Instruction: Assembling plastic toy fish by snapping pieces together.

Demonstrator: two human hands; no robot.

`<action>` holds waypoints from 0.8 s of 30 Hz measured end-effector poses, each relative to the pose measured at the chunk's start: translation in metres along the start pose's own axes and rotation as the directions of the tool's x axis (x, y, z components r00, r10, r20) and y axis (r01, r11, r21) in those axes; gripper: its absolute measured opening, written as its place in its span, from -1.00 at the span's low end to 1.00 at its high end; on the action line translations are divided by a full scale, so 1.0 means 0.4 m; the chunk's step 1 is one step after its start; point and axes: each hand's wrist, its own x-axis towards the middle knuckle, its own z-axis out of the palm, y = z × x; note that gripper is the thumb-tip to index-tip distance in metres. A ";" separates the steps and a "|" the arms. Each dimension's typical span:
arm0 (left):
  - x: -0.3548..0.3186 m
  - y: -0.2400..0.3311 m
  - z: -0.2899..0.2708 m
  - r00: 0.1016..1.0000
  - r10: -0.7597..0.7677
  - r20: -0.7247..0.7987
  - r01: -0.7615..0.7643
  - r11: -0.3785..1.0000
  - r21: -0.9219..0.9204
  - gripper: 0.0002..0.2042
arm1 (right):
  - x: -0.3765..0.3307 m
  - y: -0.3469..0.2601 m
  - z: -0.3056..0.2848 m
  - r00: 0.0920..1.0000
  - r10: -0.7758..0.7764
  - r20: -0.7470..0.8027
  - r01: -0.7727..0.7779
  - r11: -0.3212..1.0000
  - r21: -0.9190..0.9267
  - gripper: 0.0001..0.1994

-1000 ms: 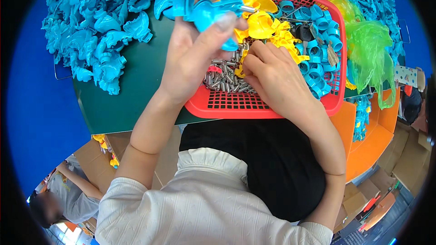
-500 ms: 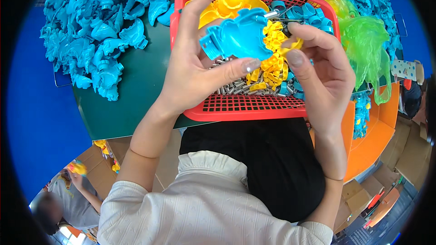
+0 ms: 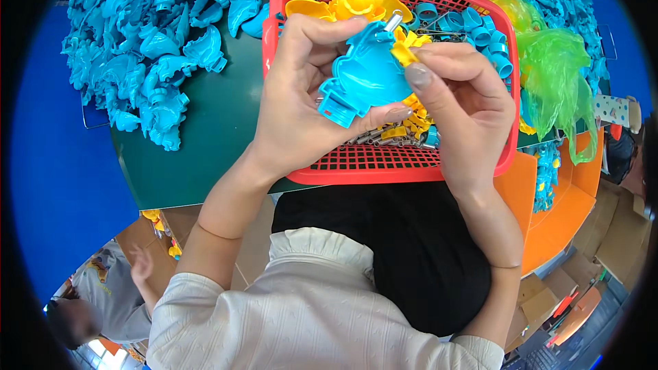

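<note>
My left hand (image 3: 291, 96) is closed around a blue hollow plastic shell (image 3: 373, 68), its inside turned up. A small metal pin (image 3: 393, 21) sticks out of the shell's top edge. Between thumb and fingers of my right hand (image 3: 466, 96) is a small yellow plastic piece (image 3: 403, 53), held against the shell's right edge. Both hands are above a red basket (image 3: 384, 176). In it lie yellow shells (image 3: 361, 4), small yellow pieces (image 3: 417, 122), metal pins (image 3: 384, 136) and blue rings (image 3: 473, 24), partly hidden by my hands.
A large heap of blue shells (image 3: 151, 41) covers the left of the green table (image 3: 164, 178). Green plastic bags (image 3: 555, 68) lie right of the basket, near another blue heap (image 3: 565, 0). An orange box (image 3: 558, 212) stands at lower right. Another person (image 3: 110, 294) is at lower left.
My right hand has brought the yellow piece left and up against the shell. The shell has tilted in my left hand, and the basket has shifted slightly right.
</note>
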 end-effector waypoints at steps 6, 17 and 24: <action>-0.005 0.002 0.000 1.000 0.026 0.012 -0.027 0.999 0.032 -0.35 | -0.001 0.010 0.002 0.987 -0.149 0.052 0.158 0.930 -0.332 -0.91; -0.001 0.009 -0.011 0.993 0.004 0.122 0.001 0.999 -0.043 -0.39 | 0.004 -0.018 -0.020 0.957 0.270 0.108 -0.261 0.961 -0.088 -0.89; 0.011 0.012 -0.002 0.995 -0.099 0.008 0.099 0.984 -0.148 -0.44 | 0.027 -0.026 -0.040 0.950 0.231 0.211 -0.202 0.968 -0.150 -0.81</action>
